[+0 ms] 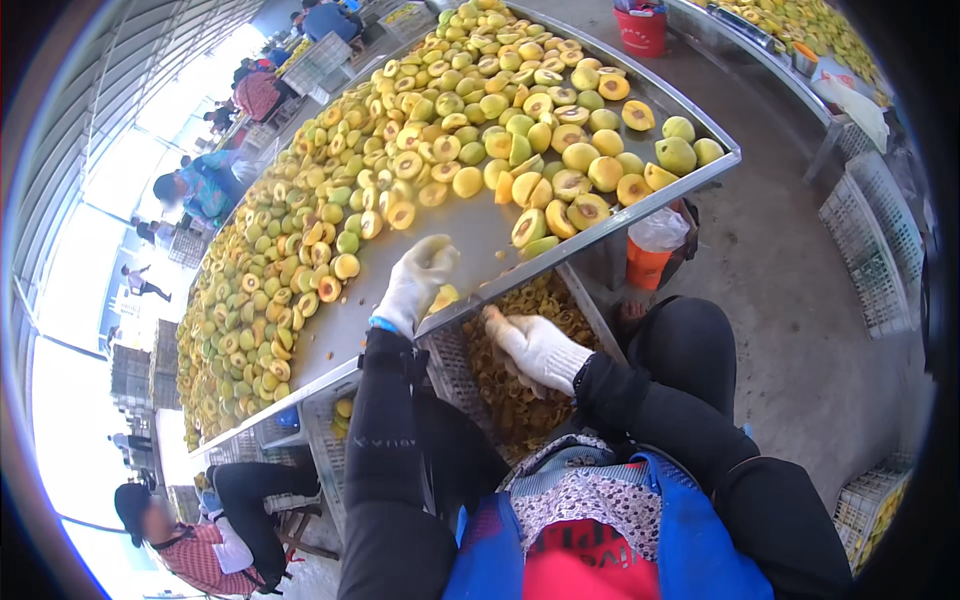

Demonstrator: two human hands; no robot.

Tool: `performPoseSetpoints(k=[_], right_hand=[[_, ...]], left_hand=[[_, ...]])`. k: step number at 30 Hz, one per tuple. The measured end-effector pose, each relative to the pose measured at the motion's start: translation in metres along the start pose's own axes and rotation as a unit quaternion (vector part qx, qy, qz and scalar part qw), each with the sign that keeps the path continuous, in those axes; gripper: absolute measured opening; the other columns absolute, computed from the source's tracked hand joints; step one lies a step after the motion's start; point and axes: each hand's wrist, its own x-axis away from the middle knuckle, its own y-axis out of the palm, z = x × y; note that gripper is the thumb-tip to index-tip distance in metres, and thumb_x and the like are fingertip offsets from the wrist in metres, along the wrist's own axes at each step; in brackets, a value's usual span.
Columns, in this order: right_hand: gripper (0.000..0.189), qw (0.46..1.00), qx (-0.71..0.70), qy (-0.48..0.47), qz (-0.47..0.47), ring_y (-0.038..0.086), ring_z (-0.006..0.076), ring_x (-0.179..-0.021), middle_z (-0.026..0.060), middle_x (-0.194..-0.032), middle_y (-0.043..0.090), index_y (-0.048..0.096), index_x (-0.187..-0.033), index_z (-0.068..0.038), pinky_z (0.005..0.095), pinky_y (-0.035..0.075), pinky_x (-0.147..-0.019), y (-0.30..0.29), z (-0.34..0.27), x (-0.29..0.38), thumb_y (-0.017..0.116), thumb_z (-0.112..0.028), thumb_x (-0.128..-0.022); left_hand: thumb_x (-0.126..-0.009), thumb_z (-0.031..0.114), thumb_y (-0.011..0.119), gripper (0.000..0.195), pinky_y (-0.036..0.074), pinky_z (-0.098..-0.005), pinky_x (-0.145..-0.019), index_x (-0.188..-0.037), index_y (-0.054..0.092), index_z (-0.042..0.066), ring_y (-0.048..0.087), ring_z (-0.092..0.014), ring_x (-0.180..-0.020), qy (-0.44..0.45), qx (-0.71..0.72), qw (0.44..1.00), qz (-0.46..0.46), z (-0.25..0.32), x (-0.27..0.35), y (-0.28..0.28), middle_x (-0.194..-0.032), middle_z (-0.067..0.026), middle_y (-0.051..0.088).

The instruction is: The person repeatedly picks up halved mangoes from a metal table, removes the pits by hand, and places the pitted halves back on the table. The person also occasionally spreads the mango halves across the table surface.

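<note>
My left hand [424, 277], in a white knit glove, is above the near edge of a metal-topped table [465, 225]. Its fingers are curled and blurred, so whether they hold anything is unclear. A cut piece of yellow fruit [444, 298] lies just beside it, at the rim. My right hand [541, 351], also gloved, is just outside the rim with fingers bent and thumb forward. Its grip is hidden from above. Below it stands a plastic crate [450, 367] filled with brownish-yellow fruit scraps [517, 405]. Halved yellow-green stone fruit [450, 112], many showing brown centres, cover much of the table.
A seated co-worker [199, 551] is at the lower left; other people [202, 187] work farther along. An orange bucket [649, 259] with a plastic bag stands under the table's right corner. A red bucket [641, 30] and white crates [870, 247] are on the right.
</note>
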Motion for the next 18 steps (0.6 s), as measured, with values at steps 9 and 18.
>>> performPoseSetpoints(k=[9,18], right_hand=[[0.051,0.958,0.071,-0.253,0.115,0.068,0.0477,-0.096,0.0336,-0.093,0.068,0.067,-0.107,0.007,0.0456,0.053,-0.078,0.033,0.012,-0.028,0.050,-0.040,-0.108],[0.057,0.930,0.232,-0.250,0.139,0.066,0.0516,-0.087,0.0337,-0.084,0.067,0.066,-0.102,0.007,0.0531,0.053,-0.072,0.030,0.006,-0.012,0.047,-0.047,-0.108]], left_hand=[[-0.104,0.047,0.050,0.051,0.059,-0.0502,-0.084,-0.127,0.060,0.002,0.070,-0.037,-0.089,-0.013,0.551,0.834,0.023,0.004,0.082,0.027,-0.116,-0.0224,0.069],[-0.106,0.048,0.046,0.047,0.057,-0.0422,-0.071,-0.113,0.060,0.004,0.068,-0.033,-0.077,-0.019,0.548,0.826,0.127,0.020,0.096,0.051,-0.106,-0.0170,0.069]])
